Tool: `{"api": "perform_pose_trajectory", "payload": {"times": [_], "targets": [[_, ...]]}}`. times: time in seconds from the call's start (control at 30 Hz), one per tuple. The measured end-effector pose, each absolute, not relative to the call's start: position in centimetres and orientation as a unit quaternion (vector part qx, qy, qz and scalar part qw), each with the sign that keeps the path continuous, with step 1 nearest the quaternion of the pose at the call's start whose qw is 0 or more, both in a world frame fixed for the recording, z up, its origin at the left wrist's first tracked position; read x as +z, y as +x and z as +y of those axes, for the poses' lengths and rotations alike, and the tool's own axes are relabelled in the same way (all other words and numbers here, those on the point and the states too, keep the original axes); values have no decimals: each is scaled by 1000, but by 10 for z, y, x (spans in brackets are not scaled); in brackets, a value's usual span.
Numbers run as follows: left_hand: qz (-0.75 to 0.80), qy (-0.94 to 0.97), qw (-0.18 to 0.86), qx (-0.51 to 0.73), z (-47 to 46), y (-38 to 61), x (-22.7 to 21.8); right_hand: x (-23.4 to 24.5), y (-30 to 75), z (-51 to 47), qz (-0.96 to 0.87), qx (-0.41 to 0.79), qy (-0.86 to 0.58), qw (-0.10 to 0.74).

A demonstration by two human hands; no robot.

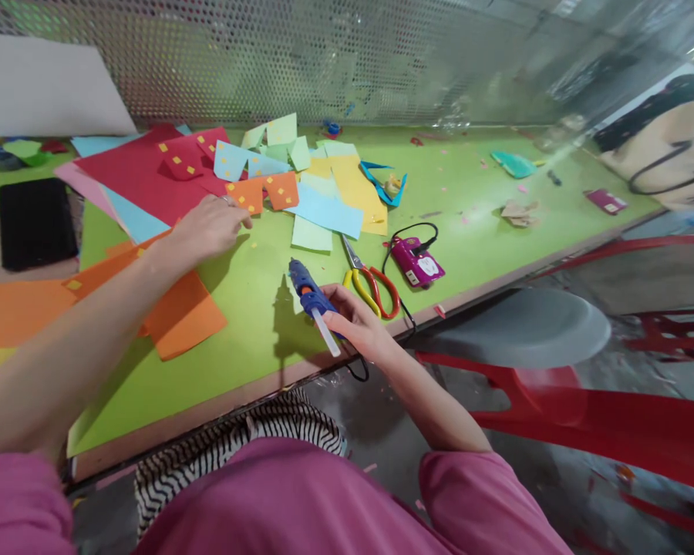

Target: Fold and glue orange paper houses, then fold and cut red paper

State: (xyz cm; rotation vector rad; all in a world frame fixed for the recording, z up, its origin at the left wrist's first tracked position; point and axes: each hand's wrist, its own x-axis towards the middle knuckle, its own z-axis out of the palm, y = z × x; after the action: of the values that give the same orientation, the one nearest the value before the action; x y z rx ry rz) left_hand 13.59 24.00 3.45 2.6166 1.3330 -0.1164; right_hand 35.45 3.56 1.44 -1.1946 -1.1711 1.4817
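Note:
My right hand [352, 317] is wrapped round a blue glue gun [308, 287], its nozzle pointing away and a white glue stick sticking out of its back. My left hand [211, 225] is at the near left edge of a folded orange paper piece [281, 190] dotted with yellow squares; its fingers curl at that edge and the fingertips are partly hidden. Similar dotted pieces stand just behind, one light blue [231, 160] and one red [180, 158]. Beside the glue gun lie scissors [372, 289] with red and yellow handles.
Loose orange sheets [185, 316] lie under my left forearm, near a black tablet-like device [37, 223]. A purple power box [416, 262] with a black cable is right of the scissors. A perforated metal screen [324, 62] borders the green table [254, 331]. A grey stool [520, 327] stands right.

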Motion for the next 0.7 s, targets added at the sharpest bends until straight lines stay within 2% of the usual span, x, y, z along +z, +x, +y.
{"api": "perform_pose_trajectory", "payload": {"times": [0.27,0.57,0.63,0.7], "targets": [[434,889,135,-44,231,135,29,11,354,35,-487,582,-496,423],[453,864,220,-26,234,139,23,13,353,32,-488,573,-505,424],[455,848,270,-16,224,134,27,14,352,31,-481,575,-504,428],[455,811,367,16,212,127,31,14,352,31,-476,577,-503,432]]}}
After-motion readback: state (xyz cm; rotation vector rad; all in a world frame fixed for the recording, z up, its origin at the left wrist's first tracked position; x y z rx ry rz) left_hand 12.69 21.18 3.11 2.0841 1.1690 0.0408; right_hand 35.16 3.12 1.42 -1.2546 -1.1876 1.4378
